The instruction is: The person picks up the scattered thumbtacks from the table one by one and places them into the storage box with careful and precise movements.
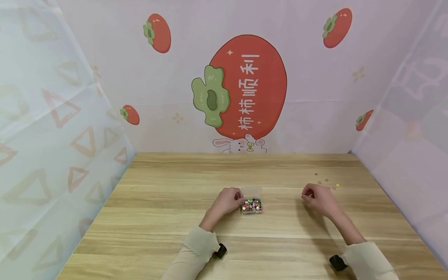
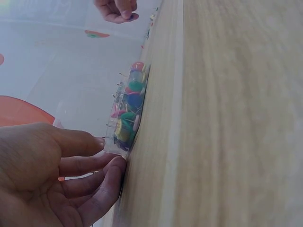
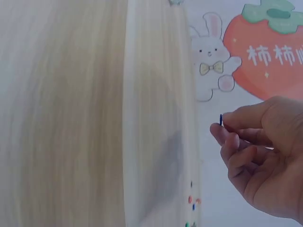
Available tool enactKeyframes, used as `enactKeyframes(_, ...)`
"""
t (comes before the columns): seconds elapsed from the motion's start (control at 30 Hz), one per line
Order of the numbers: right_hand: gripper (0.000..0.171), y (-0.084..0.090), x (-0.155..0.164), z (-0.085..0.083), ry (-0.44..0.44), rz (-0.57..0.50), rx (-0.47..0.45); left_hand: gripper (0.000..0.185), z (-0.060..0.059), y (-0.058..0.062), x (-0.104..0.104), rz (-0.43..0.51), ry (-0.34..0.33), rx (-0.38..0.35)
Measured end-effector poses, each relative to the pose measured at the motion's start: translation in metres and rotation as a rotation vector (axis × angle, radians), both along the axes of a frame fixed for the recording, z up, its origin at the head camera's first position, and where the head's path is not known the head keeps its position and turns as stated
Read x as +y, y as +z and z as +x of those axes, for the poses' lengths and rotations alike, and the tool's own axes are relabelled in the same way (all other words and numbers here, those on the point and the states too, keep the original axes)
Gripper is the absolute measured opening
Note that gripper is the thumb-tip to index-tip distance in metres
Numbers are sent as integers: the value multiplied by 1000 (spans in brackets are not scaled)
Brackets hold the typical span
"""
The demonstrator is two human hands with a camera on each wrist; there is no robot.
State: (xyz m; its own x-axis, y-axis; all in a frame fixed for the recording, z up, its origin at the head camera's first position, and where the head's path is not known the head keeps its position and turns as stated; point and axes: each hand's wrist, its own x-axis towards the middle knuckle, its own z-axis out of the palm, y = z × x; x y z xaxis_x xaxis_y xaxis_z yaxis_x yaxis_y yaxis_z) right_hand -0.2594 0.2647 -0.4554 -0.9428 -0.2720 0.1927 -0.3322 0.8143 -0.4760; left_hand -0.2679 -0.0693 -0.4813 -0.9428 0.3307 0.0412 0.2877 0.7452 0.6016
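Observation:
A small clear plastic box (image 1: 252, 212) full of multicoloured thumbtacks (image 1: 252, 203) stands on the table, its transparent lid (image 1: 252, 191) tipped back. At the box's left end my left hand (image 1: 228, 200) holds it, fingers bent against the side. In the left wrist view, metal points stick out above the thumbtacks (image 2: 134, 99). My right hand (image 1: 320, 199) is raised off the table, well to the right of the box. Between its thumb and index finger it pinches a tiny dark blue thumbtack (image 3: 220, 120), seen edge-on; its pin is not visible.
Several small loose pieces, one a yellow disc (image 1: 337, 185), lie on the wooden table (image 1: 168, 217) beyond my right hand. A printed cloth wall (image 1: 308, 116) rises at the table's back edge, with further cloth walls at left and right.

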Motion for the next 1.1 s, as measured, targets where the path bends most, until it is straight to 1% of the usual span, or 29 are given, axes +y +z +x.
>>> enactKeyframes(0.13, 5, 0, -12, 0, 15, -16, 3, 12, -1, -1, 0, -2, 3, 0)
enactKeyframes(0.37, 8, -4, -33, -2, 70, -36, 16, 12, -1, -1, 1, -2, 4, 0)
enactKeyframes(0.67, 11, -6, -64, -1, 100, -68, 18, 12, -1, -2, 0, -2, 2, -2)
enactKeyframes(0.87, 12, -9, -82, 0, 125, -85, 0, 12, -2, -2, 0, 11, 0, -12)
enactKeyframes(1.1, 10, -9, -104, 2, 136, -74, -20, 12, -2, -2, 0, 11, 0, -15)
